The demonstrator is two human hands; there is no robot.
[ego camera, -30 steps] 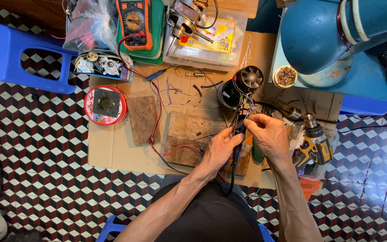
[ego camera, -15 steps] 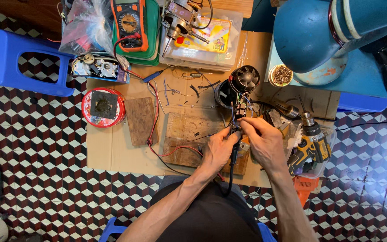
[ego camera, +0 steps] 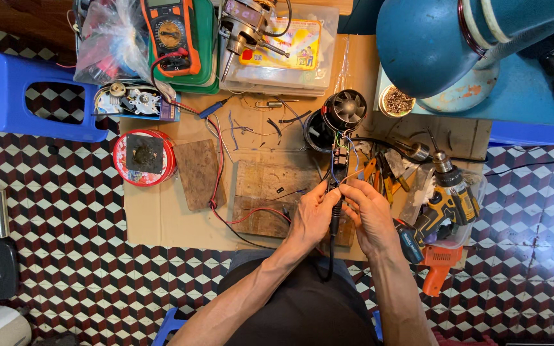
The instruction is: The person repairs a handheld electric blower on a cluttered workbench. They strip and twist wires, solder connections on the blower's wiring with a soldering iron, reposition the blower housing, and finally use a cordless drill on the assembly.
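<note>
Close to the body, the two hands meet over a sheet of cardboard (ego camera: 161, 224) on the tiled floor. A black cable (ego camera: 332, 247) runs up from the lap and passes between them. The left hand (ego camera: 313, 214) is curled around the top of that cable, with its fingertips pinched on the thin wires above it. The right hand (ego camera: 370, 214) sits just beside it, and its fingers are pinched too, holding a thin pale wire (ego camera: 354, 176) that sticks out toward the upper right. Both hands are about equally near the work, almost touching each other.

Just past the fingertips is a small circuit board (ego camera: 339, 156) with colored wires. It lies straight ahead of the fingers, away from the body. The cable, the board and the wires make one long line that points away from the person.

A little farther along that same line sits a black round fan (ego camera: 344, 110), touching the wires.

Off to the right lies a yellow drill (ego camera: 447, 202). To the left are a wooden block (ego camera: 267, 192) and a red tin (ego camera: 143, 157). Farthest away, an orange meter (ego camera: 169, 35) rests on a green tray.
</note>
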